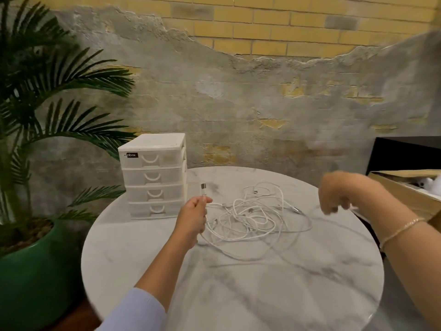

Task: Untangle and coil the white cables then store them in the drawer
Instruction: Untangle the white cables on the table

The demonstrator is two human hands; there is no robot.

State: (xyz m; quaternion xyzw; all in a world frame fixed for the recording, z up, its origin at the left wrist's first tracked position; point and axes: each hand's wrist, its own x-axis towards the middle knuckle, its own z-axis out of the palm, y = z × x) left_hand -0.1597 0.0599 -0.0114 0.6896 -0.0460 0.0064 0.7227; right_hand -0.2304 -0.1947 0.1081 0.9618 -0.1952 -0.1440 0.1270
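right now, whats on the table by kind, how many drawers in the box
drawer box: 1, with 4 drawers, all closed
cable tangle: 1 pile; separate cables cannot be counted
hands: 2, left hand gripping a cable end, right hand blurred
total: 2 things on the table

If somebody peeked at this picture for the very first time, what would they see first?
Probably the messy tangle of white cables in the middle of the round marble table. The left hand pinches one cable end and holds its plug up, while the right hand hangs curled and blurry over the table's right side. A white drawer unit stands at the back left.
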